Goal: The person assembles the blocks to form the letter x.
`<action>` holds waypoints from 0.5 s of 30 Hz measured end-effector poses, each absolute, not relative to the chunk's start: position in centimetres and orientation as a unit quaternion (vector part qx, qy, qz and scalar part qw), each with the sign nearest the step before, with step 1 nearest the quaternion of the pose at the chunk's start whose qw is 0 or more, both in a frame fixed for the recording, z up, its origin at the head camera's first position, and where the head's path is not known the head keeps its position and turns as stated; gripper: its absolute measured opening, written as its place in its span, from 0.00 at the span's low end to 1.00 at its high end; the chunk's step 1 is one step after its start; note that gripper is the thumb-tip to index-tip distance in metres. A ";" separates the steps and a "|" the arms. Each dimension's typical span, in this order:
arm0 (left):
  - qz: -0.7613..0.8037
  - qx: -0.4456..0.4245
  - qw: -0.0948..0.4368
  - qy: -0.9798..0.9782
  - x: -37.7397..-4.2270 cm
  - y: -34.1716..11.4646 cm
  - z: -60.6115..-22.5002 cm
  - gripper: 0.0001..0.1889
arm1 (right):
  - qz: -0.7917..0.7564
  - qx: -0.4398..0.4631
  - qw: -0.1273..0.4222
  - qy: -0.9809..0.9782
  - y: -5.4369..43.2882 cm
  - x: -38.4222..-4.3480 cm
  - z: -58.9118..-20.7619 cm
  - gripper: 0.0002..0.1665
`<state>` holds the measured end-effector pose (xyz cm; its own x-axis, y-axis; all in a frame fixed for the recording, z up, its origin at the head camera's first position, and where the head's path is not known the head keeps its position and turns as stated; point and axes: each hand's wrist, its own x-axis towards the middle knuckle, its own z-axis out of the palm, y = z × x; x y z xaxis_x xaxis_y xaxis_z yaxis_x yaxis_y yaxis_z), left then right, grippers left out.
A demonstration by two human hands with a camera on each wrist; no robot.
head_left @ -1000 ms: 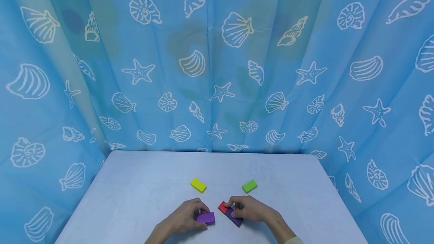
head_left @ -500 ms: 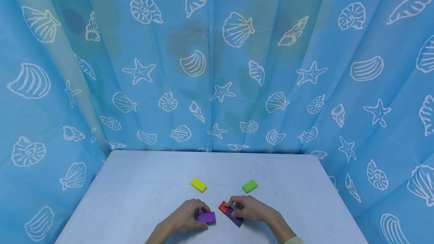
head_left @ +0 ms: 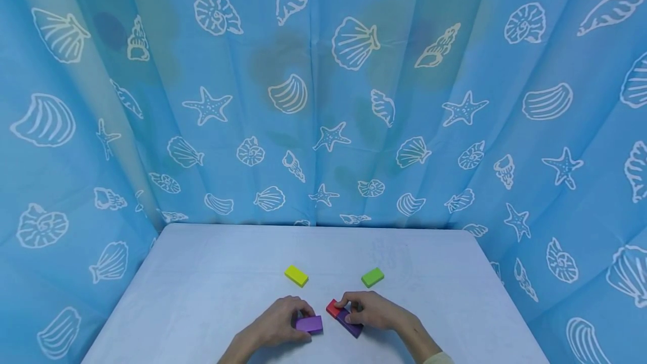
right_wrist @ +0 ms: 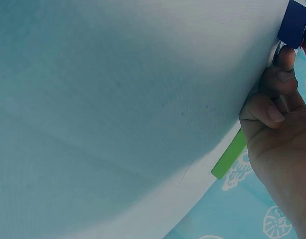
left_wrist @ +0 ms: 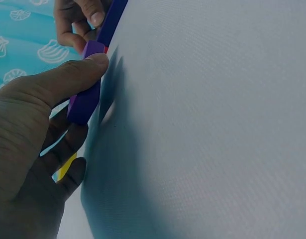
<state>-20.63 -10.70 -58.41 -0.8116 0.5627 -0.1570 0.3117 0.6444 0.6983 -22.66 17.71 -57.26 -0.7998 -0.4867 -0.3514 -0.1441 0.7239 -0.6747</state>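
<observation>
My left hand [head_left: 278, 322] pinches a purple block [head_left: 309, 324] between thumb and fingers, with the block's free end pointing right. In the left wrist view the thumb lies along one face of this purple block [left_wrist: 85, 105], close over the table. Just to the right, my right hand [head_left: 376, 310] grips a red block [head_left: 332, 308] and a dark purple block [head_left: 354, 329] lined up end to end. Its index finger is on the red one, its thumb on the dark purple one. The right wrist view shows its other fingers [right_wrist: 264, 109] curled in, below the dark block [right_wrist: 294, 24].
A yellow block [head_left: 296, 276] lies beyond the left hand, and a green block [head_left: 372, 277] beyond the right. All are on a white table [head_left: 212, 263]. A blue curtain [head_left: 313, 173] with white shells borders the table's back and sides.
The left hand has shifted slightly right with the purple block, nearer the red and dark purple pair. The right hand and the yellow and green blocks have stayed in place.
</observation>
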 end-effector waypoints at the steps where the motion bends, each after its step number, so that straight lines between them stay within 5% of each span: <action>1: 0.342 0.246 0.182 0.889 -20.6 -10.7 -58.4 0.18 | -0.327 -0.177 0.263 0.890 17.7 -22.7 -57.3 0.13; 15: 0.327 0.239 0.164 0.900 -20.6 -10.5 -58.4 0.19 | -0.335 -0.166 0.268 0.888 17.6 -22.6 -57.2 0.13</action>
<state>-20.65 -10.49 -58.45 -0.8323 0.5366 -0.1392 0.3222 0.6727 0.6661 -22.59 17.63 -57.22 -0.8015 -0.4747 -0.3637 -0.1158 0.7199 -0.6844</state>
